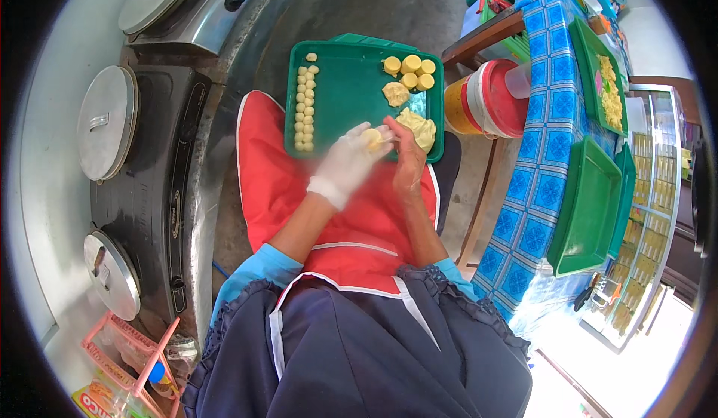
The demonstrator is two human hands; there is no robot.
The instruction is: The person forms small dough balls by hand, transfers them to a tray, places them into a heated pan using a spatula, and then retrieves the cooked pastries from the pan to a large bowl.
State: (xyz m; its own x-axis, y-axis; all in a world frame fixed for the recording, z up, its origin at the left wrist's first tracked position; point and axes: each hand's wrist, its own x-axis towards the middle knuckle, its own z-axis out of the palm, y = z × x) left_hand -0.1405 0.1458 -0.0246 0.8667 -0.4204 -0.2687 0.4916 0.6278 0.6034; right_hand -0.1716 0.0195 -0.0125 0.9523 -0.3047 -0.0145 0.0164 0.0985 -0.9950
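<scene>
My left hand, in a translucent white glove, holds a small flattened piece of pale yellow dough on its fingers. Bare and close beside it, my right hand has its fingertips near the left fingertips; whether they pinch anything is unclear. Both hands are over the near edge of a green plastic tray by my lap. Down the tray's left side run small dough balls. Several yellow round pieces sit at the far right, above a rough tan lump and a larger pale dough mass.
On the left are a black gas stove and lidded pots. To the right, a table with a blue patterned cloth bears a green tray and another with yellow shreds. A red-lidded bucket stands beside the table.
</scene>
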